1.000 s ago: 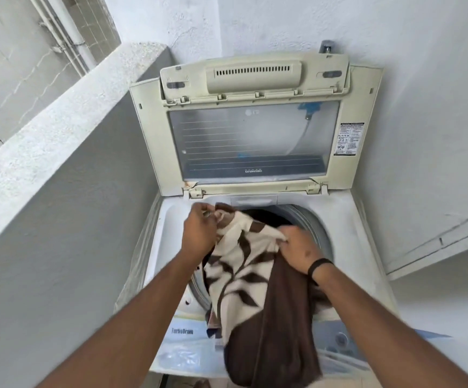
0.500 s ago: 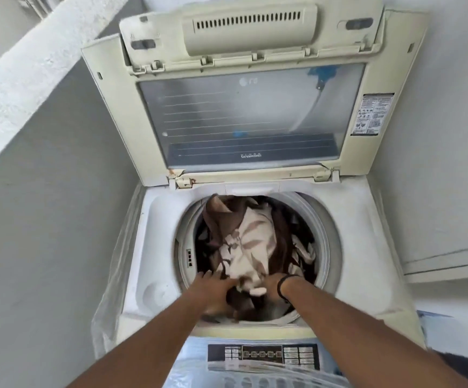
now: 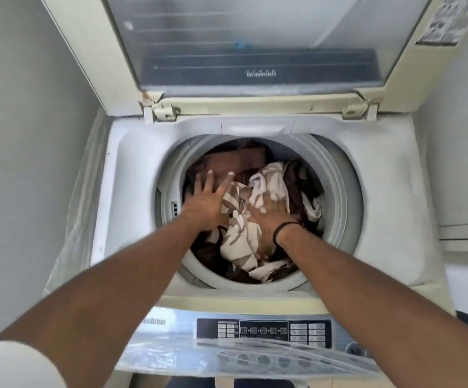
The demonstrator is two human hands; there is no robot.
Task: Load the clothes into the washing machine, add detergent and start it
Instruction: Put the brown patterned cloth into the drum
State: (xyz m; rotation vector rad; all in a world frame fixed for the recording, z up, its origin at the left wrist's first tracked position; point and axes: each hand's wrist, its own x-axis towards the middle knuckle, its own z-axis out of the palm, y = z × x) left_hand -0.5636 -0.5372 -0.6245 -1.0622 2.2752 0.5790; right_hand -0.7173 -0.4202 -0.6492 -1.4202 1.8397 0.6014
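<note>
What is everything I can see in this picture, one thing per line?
washing machine: one, white and cream, top-loading, filling the middle of the view
lid: one, cream frame with a clear window, raised upright at the back
drum: one, grey rim, round opening in the machine's top
clothes: a heap, brown and cream patterned, inside the drum
control panel: one, silver with dark buttons, front edge, under clear plastic film
sticker: one, white with print, lid's right corner
wall: grey, to the left
wristband: one, black, on the right wrist
left hand: fingers spread, pressing the brown cloth
right hand: on the clothes, blurred
</note>
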